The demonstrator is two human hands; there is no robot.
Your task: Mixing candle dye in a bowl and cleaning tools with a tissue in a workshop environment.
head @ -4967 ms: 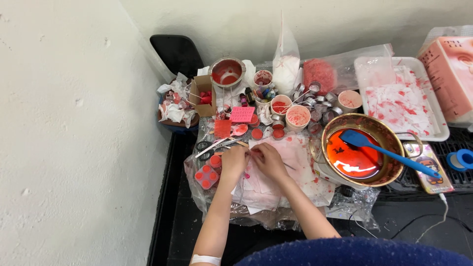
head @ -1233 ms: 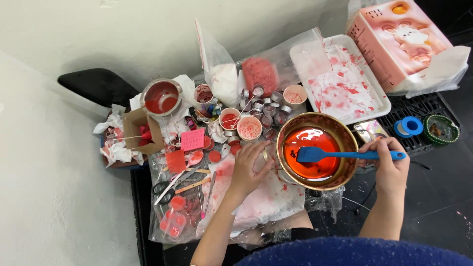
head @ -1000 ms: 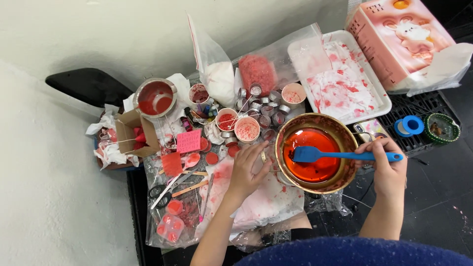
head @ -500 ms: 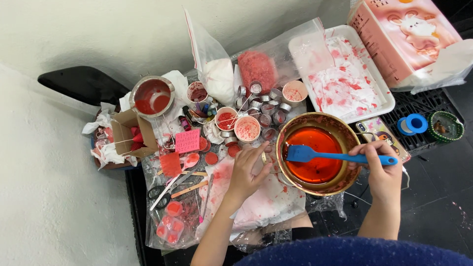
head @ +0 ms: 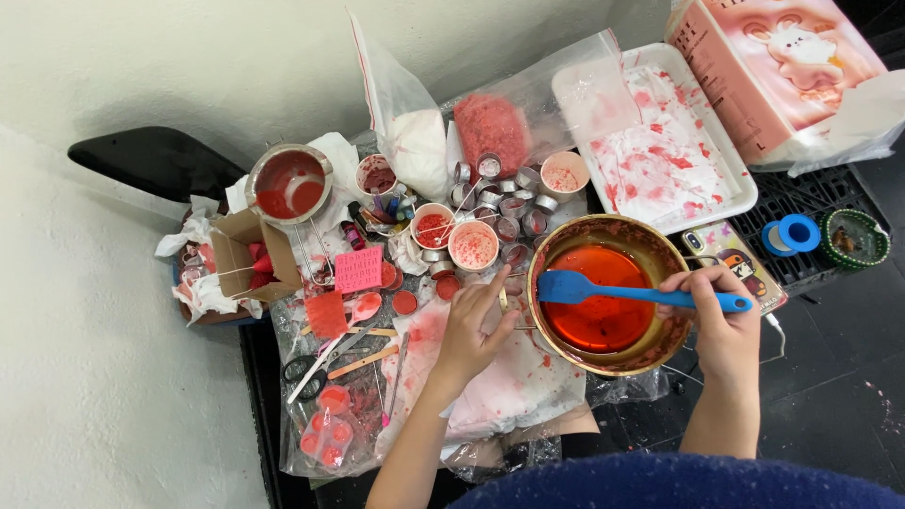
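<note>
A brass-coloured bowl (head: 660,254) of red-orange liquid stands right of centre. My right hand (head: 718,316) grips the handle of a blue spatula (head: 630,293), whose blade lies over the liquid. My left hand (head: 474,325) rests on a red-stained white sheet (head: 509,386), fingers spread, fingertips close to the bowl's left rim. Just beyond that hand stand a small cup of pale pink wax (head: 472,245) and several small metal tins (head: 514,203).
A metal pot of red wax (head: 287,182), a white stained tray (head: 660,141), a pink box (head: 773,66), bags of white and red granules (head: 452,132), scissors (head: 316,368), a phone (head: 726,254) and a blue tape roll (head: 792,234) crowd the surface. A white wall lies on the left.
My right hand, earlier beside my left over the stained sheet, now holds the spatula over the bowl; in the last second blade and hand shifted slightly left. The view has panned.
</note>
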